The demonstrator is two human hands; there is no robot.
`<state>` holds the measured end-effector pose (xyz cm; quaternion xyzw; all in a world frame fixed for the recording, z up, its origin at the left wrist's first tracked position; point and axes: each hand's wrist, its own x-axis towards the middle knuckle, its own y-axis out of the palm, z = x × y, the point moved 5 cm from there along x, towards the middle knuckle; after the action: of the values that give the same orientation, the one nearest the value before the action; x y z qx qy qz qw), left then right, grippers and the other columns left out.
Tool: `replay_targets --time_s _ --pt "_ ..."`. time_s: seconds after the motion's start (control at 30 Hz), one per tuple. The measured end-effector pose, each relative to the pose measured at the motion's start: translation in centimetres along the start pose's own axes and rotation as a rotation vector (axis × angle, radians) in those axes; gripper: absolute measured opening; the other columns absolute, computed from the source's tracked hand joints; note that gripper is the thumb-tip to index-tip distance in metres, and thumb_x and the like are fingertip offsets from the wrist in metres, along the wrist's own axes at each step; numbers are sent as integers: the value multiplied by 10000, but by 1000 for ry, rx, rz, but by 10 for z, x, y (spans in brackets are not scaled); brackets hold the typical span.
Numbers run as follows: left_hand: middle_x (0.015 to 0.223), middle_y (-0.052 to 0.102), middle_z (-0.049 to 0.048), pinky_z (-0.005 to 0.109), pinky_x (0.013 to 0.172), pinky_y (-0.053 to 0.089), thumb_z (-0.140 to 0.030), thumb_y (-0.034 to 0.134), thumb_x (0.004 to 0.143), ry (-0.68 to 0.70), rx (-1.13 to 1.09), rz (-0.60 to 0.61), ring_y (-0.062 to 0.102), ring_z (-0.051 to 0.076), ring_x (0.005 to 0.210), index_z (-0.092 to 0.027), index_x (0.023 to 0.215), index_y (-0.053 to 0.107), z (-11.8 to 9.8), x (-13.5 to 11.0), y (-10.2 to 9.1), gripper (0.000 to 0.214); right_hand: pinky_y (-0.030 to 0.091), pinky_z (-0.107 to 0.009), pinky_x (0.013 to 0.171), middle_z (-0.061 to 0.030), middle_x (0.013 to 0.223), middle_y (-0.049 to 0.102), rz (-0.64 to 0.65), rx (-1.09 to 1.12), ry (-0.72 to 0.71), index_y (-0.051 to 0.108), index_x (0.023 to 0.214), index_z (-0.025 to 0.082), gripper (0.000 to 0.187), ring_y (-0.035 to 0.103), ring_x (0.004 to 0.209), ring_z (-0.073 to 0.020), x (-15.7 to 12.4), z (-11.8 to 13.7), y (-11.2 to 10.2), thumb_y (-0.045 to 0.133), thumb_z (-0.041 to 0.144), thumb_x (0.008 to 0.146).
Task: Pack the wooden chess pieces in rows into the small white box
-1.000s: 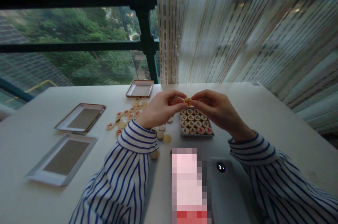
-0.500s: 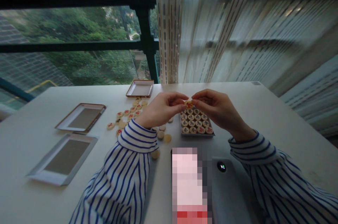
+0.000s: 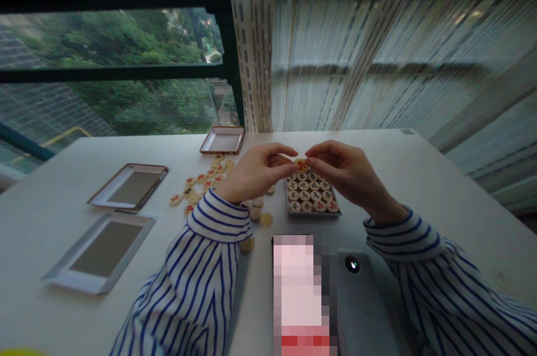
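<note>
My left hand (image 3: 255,172) and my right hand (image 3: 342,172) pinch one round wooden game piece (image 3: 300,164) with a red character between their fingertips. They hold it just above the far edge of a small grey tray (image 3: 312,212) filled with rows of similar pieces. Loose pieces (image 3: 205,181) lie scattered on the white table (image 3: 440,199) to the left of my left hand, and a few more sit by my left wrist. Both arms wear blue-striped sleeves.
A brown-rimmed tray (image 3: 223,140) stands at the back, another (image 3: 129,187) at the left, and a white box lid (image 3: 100,249) in front of it. A grey device (image 3: 361,300) with a small light lies near me. Window and curtain rise behind the table.
The piece between my fingers has dipped slightly toward the tray. My hands have barely shifted. The curtain has swung to the left.
</note>
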<state>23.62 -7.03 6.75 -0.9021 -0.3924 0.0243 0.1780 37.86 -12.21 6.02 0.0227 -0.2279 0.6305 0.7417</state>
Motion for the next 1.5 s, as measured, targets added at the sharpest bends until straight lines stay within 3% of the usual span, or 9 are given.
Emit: replay_targets --time_s 0.57,1.0,1.23,1.5 --pt "911 697 82 306 786 479 -298 619 745 23 53 -47 631 162 838 -106 916 664 2 3 -5 261 460 -251 571 -29 743 659 76 -134 -22 623 865 158 176 589 657 -124 -2 6 3 618 308 771" --pt "869 703 72 276 729 476 -279 580 761 -40 181 -100 627 152 787 -111 910 676 7 4 -1 245 448 -275 684 -44 864 664 206 -645 -343 622 990 163 229 583 761 -146 -4 16 6 594 275 792" --pt "817 697 46 261 653 467 -358 556 763 -82 303 -95 616 153 734 -166 908 693 15 5 0 276 427 -287 704 -58 880 668 294 -843 -339 609 1038 166 278 583 780 -165 -6 11 8 543 338 831" --pt "828 697 49 244 647 466 -371 538 779 -64 319 7 612 143 745 -159 942 666 22 7 6 296 392 -260 653 -50 847 670 376 -905 -321 622 970 182 232 582 727 -148 -8 8 11 503 340 847"
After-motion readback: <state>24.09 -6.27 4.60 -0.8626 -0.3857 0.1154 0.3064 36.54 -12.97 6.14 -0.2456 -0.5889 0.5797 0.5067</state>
